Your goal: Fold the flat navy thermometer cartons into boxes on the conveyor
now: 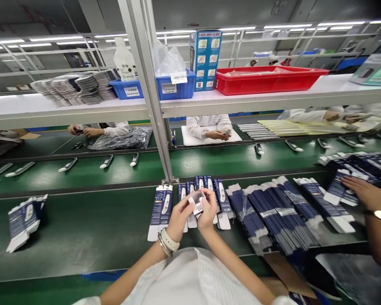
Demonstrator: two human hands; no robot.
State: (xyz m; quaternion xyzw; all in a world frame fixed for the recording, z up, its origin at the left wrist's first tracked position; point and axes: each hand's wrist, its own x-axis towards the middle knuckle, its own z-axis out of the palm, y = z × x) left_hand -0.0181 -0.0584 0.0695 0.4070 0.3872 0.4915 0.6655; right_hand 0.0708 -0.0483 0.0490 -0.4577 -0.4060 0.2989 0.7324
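Both hands hold one small cardboard box (pixel 198 201) in front of my chest, its white end flaps turned toward me. My left hand (pixel 179 216) closes on the box's left side, with the thumb at the flaps. On the opposite side my right hand (pixel 208 212) grips it, fingers curled round. Beyond and beside the hands lie several dark blue printed boxes (pixel 221 195), each with a picture of a white handheld device. Flat blue cartons (pixel 161 207) rest just left of them. The box's far side is hidden by my fingers.
Bundled flat cartons (pixel 276 216) lie to the right, where a co-worker's hand (pixel 358 188) touches more cartons. Another carton group (pixel 27 218) sits far left. White handheld devices (pixel 106 161) line the green belt ahead. A metal post (pixel 152 93) rises before me, beside a shelf with a red tray (pixel 266 82).
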